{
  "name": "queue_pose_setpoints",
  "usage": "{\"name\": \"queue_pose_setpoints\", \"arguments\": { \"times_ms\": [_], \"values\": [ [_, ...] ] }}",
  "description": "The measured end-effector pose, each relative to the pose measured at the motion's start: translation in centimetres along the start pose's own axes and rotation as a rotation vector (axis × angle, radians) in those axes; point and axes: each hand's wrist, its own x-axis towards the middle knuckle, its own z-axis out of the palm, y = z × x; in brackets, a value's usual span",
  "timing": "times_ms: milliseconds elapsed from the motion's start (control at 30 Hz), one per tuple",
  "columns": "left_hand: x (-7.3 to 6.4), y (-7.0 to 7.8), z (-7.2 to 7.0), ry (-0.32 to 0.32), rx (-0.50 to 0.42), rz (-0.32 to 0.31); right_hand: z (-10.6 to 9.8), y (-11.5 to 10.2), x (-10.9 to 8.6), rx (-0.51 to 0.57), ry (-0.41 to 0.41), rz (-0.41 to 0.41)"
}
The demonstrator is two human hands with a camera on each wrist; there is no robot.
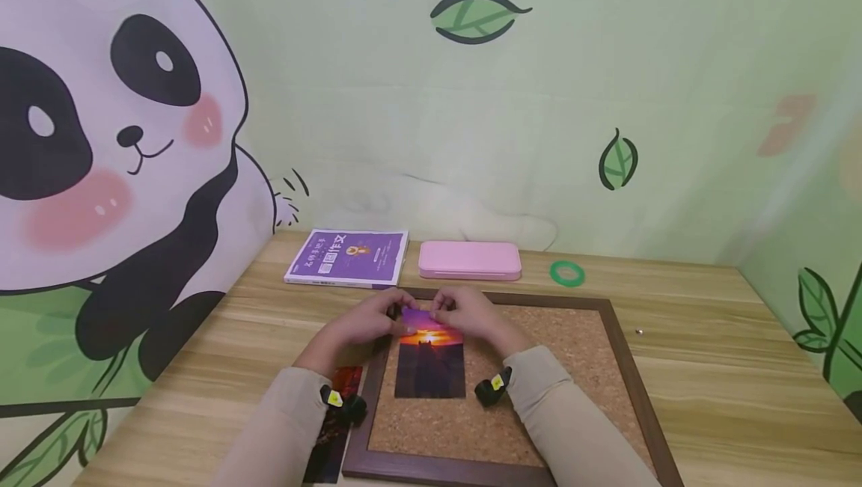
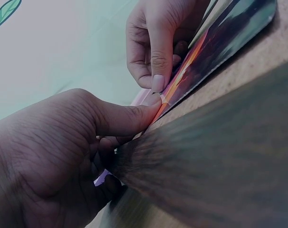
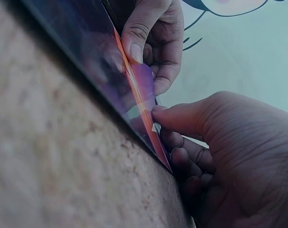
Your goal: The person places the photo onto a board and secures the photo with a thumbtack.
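A photo of an orange and purple sunset lies over the left part of a cork board with a dark brown frame. My left hand pinches its top left corner, thumb on the picture side. At the top right corner, my right hand pinches the upper edge between thumb and curled fingers. In the right wrist view the glossy photo slants over the cork, and both thumbs sit close together along its upper edge. The fingertips behind the photo are partly hidden.
Beyond the board lie a purple book, a pink pencil case and a green ring-shaped roll. A second, darker photo lies left of the board, partly under my left sleeve. Some small shiny thing sits right of the frame.
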Motion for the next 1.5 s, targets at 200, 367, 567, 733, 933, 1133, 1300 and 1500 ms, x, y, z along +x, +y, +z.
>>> {"name": "queue_pose_setpoints", "arguments": {
  "times_ms": [200,367,567,733,933,1133,1300,1500],
  "values": [
    [0.1,0.0,0.0,-0.006,-0.004,0.011,-0.1,-0.2,-0.1,0.033,0.01,0.051],
    [0.0,0.2,0.0,0.001,-0.001,0.006,-0.2,-0.5,-0.1,0.061,0.019,0.114],
    [-0.1,0.2,0.1,0.003,0.006,-0.009,-0.1,-0.4,-0.1,0.056,0.022,0.089],
    [0.0,0.2,0.0,0.006,0.011,0.001,-0.2,-0.4,-0.2,0.04,0.042,0.062],
    [0.1,0.3,0.0,0.014,0.037,0.038,-0.4,-1.0,-0.4,0.018,0.061,0.018],
    [0.3,0.1,0.1,0.011,0.054,0.039,-0.8,-3.2,-1.7,0.004,0.07,-0.096],
    [0.3,0.1,0.0,0.018,0.056,0.041,-1.1,-4.2,-3.2,-0.01,0.069,-0.235],
    [0.2,0.3,0.1,0.016,0.073,0.024,-2.3,-3.1,-4.8,-0.036,0.096,-0.238]
  ]
}}
